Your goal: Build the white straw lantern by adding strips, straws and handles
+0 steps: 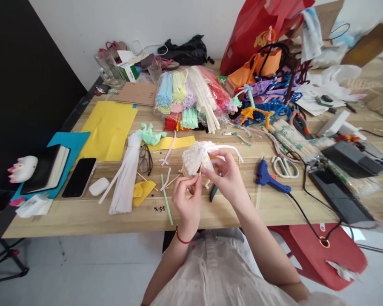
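Note:
Above the table's front, a white, fluffy piece made of pipe cleaners (193,158) is held up, with a loose white strand trailing to the right. My right hand (226,175) grips its right side, fingers curled over it. At its lower edge my left hand (188,199) is closed in a pinch, its fingertips meeting those of my right thumb. A small pale tip shows between them, too small to name. Under the hands, dark-handled pliers (213,193) are partly hidden. A bundle of white pipe cleaners (125,178) lies to the left.
Right of my hands lie a blue glue gun (268,176) with a black cord and white-handled scissors (285,166). Bagged coloured pipe cleaners (188,95) sit behind. Leftward are folded glasses (146,160), a phone (80,177), a white case (99,186) and yellow sheets (107,127).

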Tool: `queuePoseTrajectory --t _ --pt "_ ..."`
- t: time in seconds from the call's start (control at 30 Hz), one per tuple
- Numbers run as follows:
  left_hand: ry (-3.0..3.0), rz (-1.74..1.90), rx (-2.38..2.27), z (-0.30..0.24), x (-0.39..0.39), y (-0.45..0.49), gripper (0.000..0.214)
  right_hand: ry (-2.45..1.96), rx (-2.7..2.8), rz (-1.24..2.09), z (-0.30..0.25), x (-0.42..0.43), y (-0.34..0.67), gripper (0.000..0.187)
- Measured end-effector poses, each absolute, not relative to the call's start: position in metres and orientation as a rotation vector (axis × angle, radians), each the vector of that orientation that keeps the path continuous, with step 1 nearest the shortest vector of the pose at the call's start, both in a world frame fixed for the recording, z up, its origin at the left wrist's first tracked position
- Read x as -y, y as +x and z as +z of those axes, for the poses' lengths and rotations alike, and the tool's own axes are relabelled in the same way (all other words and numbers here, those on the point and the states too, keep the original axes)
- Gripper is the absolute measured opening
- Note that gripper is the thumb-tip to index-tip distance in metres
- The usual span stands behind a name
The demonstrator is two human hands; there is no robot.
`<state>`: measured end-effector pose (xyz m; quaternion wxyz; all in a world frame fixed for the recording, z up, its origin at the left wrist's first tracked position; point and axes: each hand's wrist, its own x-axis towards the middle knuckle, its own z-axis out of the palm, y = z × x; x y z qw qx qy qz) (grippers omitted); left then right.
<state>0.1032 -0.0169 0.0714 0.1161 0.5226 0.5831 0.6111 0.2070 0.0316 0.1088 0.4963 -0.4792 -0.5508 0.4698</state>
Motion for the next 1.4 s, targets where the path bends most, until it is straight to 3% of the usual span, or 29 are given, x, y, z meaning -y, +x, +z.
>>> queuePoseTrajectory --t 0.8,1.4 --pt "1.406 1.813 -1.602 0.067 0.01 0.098 0.016 -1.154 1.257 1.131 0.113 -0.031 0.201 0.034" --pt "1.617 1.665 -1.842 0.079 0.015 0.103 0.005 -1.14 1.22 1.129 0.11 -0.029 0.199 0.035"
